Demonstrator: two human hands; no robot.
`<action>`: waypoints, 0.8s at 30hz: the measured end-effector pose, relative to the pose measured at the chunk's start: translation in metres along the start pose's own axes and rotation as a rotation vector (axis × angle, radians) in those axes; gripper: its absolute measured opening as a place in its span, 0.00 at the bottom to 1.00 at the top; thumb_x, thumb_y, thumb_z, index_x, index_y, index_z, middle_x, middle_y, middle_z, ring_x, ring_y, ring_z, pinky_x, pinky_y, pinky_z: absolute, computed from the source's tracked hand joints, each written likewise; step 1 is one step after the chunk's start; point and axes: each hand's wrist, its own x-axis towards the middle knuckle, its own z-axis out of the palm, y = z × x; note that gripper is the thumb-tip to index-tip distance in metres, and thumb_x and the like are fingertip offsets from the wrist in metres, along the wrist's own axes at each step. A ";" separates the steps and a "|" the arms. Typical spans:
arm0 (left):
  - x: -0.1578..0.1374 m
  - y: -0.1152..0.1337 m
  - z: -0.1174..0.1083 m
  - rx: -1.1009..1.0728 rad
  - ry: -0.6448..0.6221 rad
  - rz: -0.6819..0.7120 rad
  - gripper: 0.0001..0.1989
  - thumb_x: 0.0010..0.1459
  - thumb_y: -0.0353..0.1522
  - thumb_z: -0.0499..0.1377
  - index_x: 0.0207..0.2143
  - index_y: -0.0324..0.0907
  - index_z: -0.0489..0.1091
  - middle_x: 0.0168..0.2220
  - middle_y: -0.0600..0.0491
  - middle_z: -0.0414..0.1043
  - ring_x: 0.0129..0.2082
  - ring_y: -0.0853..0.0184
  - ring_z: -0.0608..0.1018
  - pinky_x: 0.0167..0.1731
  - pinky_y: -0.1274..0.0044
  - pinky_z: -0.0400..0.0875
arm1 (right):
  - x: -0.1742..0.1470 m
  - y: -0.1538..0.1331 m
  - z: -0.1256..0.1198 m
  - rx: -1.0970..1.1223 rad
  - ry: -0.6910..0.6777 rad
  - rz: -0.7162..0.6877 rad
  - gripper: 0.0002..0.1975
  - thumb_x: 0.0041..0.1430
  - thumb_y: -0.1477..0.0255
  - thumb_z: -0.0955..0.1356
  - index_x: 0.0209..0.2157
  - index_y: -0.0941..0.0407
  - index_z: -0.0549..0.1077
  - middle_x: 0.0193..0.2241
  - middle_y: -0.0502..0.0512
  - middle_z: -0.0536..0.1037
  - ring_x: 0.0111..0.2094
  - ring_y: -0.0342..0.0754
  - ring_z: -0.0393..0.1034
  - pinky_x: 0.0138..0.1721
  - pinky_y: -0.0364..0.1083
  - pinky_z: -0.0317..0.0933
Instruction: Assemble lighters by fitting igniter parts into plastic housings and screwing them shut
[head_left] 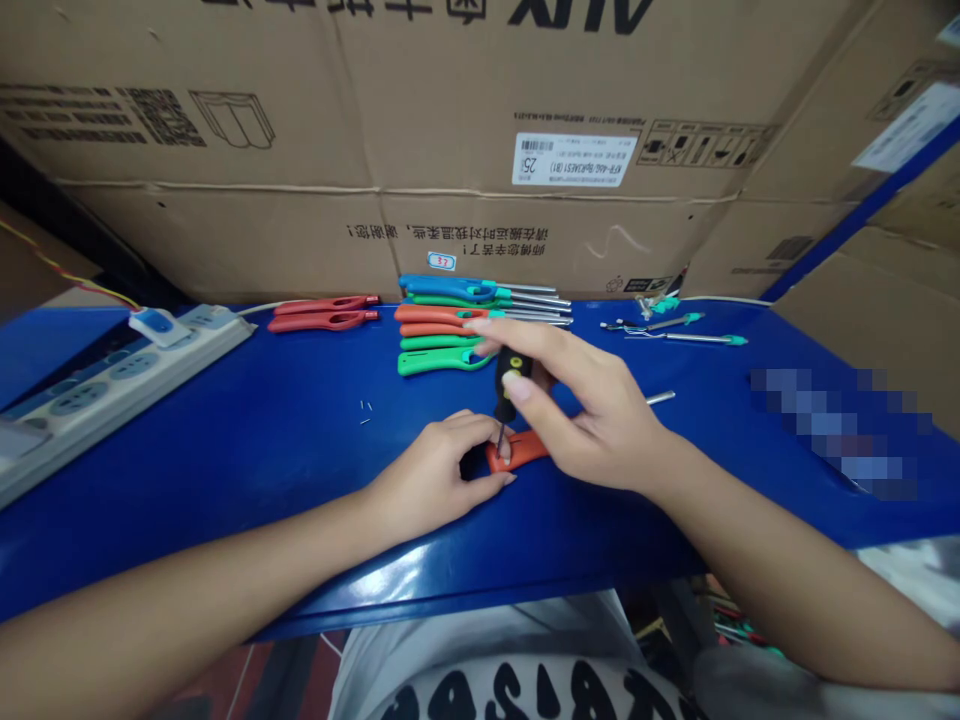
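Note:
An orange long-nosed lighter [531, 445] lies flat on the blue table, its metal tube [661, 398] sticking out beyond my right hand. With thumb and fingers, my left hand [442, 465] grips the lighter's handle end. My right hand [592, 405] is closed around the black and yellow handle of a screwdriver [513, 375]. The screwdriver stands nearly upright, its tip down at the handle end beside my left fingers. Whether it sits in a screw is too small to tell. My right hand covers the middle of the lighter.
Several blue, green and orange lighters [442, 316] lie in a row behind my hands. Two red handle shells [324, 320] are left of them. Small screws [365, 407] lie left of centre. Lighter inner parts [705, 339] rest at back right. A power strip [124, 375] lines the left edge; cardboard [450, 150] walls the back.

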 end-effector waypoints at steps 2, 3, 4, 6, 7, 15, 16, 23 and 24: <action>0.000 0.000 0.000 -0.018 -0.006 0.000 0.04 0.59 0.28 0.65 0.36 0.43 0.73 0.37 0.55 0.77 0.39 0.65 0.78 0.43 0.73 0.72 | 0.001 -0.001 -0.001 0.119 -0.081 0.079 0.22 0.72 0.71 0.61 0.65 0.51 0.62 0.60 0.56 0.73 0.46 0.47 0.78 0.42 0.46 0.74; 0.000 0.000 0.000 -0.018 -0.004 -0.001 0.05 0.59 0.28 0.65 0.36 0.43 0.72 0.37 0.56 0.77 0.39 0.65 0.78 0.42 0.73 0.72 | 0.001 -0.001 -0.002 0.123 -0.080 0.081 0.21 0.72 0.69 0.62 0.64 0.50 0.63 0.60 0.56 0.73 0.45 0.47 0.78 0.41 0.46 0.74; 0.000 -0.001 0.000 -0.011 0.003 0.000 0.05 0.58 0.28 0.66 0.36 0.43 0.72 0.37 0.56 0.78 0.39 0.65 0.78 0.42 0.73 0.72 | 0.001 0.000 -0.002 0.084 -0.048 0.064 0.20 0.70 0.67 0.65 0.62 0.51 0.66 0.58 0.57 0.75 0.44 0.48 0.78 0.41 0.46 0.75; 0.000 -0.001 0.001 0.008 0.014 0.003 0.05 0.58 0.28 0.66 0.36 0.43 0.72 0.36 0.56 0.78 0.38 0.65 0.79 0.41 0.73 0.72 | 0.001 0.002 -0.002 -0.059 0.040 -0.008 0.20 0.64 0.62 0.71 0.55 0.53 0.72 0.51 0.58 0.79 0.44 0.51 0.79 0.43 0.47 0.74; 0.000 0.000 0.000 0.015 0.016 0.005 0.05 0.58 0.28 0.66 0.36 0.43 0.73 0.36 0.56 0.78 0.38 0.65 0.79 0.41 0.73 0.72 | 0.001 0.002 -0.002 -0.120 0.067 -0.036 0.21 0.62 0.60 0.72 0.54 0.53 0.73 0.49 0.58 0.80 0.45 0.53 0.79 0.44 0.48 0.74; 0.000 0.000 0.000 0.003 -0.003 -0.002 0.05 0.59 0.28 0.65 0.36 0.43 0.72 0.37 0.55 0.78 0.39 0.64 0.79 0.42 0.73 0.72 | 0.005 0.000 -0.008 0.093 -0.153 0.071 0.23 0.71 0.65 0.64 0.65 0.49 0.63 0.57 0.56 0.75 0.40 0.46 0.78 0.40 0.45 0.75; 0.000 0.000 0.001 0.009 -0.001 0.000 0.05 0.59 0.28 0.66 0.37 0.44 0.73 0.37 0.55 0.78 0.39 0.64 0.79 0.42 0.72 0.72 | 0.005 0.001 -0.008 0.011 -0.104 0.031 0.22 0.68 0.62 0.67 0.61 0.50 0.67 0.54 0.56 0.77 0.40 0.48 0.78 0.41 0.46 0.74; 0.000 0.000 0.000 -0.015 -0.005 -0.001 0.06 0.58 0.27 0.66 0.38 0.43 0.73 0.40 0.55 0.78 0.41 0.65 0.78 0.45 0.73 0.71 | 0.009 -0.004 -0.010 0.059 -0.008 0.023 0.18 0.74 0.70 0.58 0.58 0.53 0.71 0.54 0.56 0.77 0.51 0.48 0.75 0.51 0.50 0.71; 0.000 0.001 0.000 -0.015 -0.006 -0.002 0.07 0.58 0.27 0.66 0.38 0.43 0.74 0.40 0.55 0.78 0.41 0.65 0.78 0.45 0.73 0.71 | 0.009 -0.004 -0.010 0.080 -0.010 0.025 0.17 0.74 0.70 0.59 0.57 0.53 0.72 0.52 0.55 0.78 0.48 0.47 0.76 0.49 0.48 0.72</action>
